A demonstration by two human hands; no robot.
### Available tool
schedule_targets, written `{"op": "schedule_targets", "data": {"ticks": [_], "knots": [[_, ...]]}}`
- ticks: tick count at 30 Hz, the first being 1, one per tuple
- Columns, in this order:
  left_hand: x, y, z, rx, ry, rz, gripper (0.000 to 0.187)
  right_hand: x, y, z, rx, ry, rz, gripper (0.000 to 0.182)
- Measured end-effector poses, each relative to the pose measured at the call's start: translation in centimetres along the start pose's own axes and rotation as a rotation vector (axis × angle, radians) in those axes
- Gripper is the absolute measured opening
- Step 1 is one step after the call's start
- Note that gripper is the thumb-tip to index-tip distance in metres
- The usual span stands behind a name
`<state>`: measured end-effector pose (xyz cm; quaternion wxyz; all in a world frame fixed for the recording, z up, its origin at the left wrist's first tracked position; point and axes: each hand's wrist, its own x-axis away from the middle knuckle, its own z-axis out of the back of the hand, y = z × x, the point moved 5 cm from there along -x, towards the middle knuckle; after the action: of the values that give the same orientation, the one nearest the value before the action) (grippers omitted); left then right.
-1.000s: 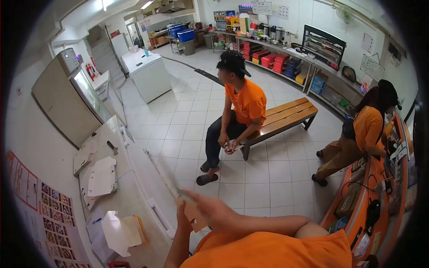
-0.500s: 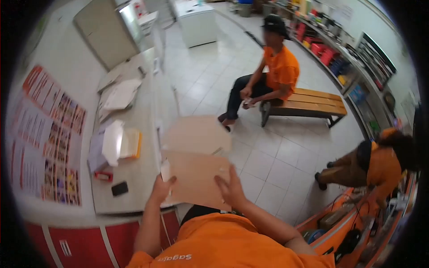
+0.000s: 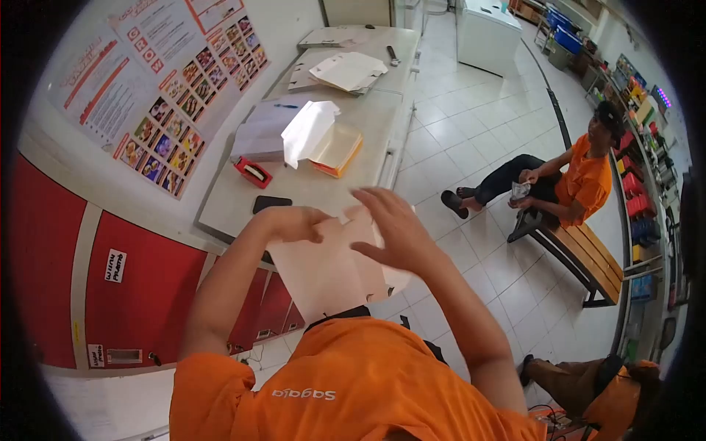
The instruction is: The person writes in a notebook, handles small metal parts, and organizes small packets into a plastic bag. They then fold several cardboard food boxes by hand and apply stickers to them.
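A flat piece of light brown cardboard (image 3: 323,272) hangs in front of my orange shirt, its upper part partly folded. My left hand (image 3: 298,223) grips its upper left edge, thumb on the near face. Raised over its upper right part is my right hand (image 3: 393,231), fingers spread and slightly blurred. Whether the right palm touches the cardboard is hard to tell.
On the counter (image 3: 353,180) lie an open yellow-and-white box (image 3: 337,151), a red object (image 3: 253,173), a black phone (image 3: 272,202) and flat cardboard sheets (image 3: 347,71). A person (image 3: 585,176) sits on a wooden bench (image 3: 581,253); another person (image 3: 614,393) bends at lower right.
The view has turned toward the counter and red cabinets. My right hand has released the cardboard's right edge and opened. The cardboard is now tilted differently, its upper part folded closer.
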<state>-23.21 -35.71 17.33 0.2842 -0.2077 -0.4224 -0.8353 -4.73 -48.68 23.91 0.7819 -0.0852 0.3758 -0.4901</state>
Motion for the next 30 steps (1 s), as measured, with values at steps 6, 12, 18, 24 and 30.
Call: {"op": "schedule_targets", "data": {"ticks": [6,12,18,24,30], "knots": [[-4.2,-5.1,2.1,-0.157,-0.109,0.044,0.064,-9.9,10.6,-18.8,0.033,-1.433,-0.21,0.067],[-7.4,-14.0,3.7,0.241,-0.066,0.245,0.058,-12.2,14.8,-25.0,0.06,-1.285,-0.206,0.045],[-11.1,-16.9,3.0,-0.185,-0.038,0.195,0.055,-9.4,19.5,-28.5,0.218,-0.969,-0.102,0.028],[-9.8,-13.9,-1.9,-0.211,0.595,0.295,0.073,-3.5,17.9,-26.9,0.408,-0.581,-0.165,0.044],[-10.6,-16.9,-4.7,-0.488,0.955,-0.01,0.088,-1.3,15.7,-26.3,0.303,-0.425,-0.09,0.082]]}}
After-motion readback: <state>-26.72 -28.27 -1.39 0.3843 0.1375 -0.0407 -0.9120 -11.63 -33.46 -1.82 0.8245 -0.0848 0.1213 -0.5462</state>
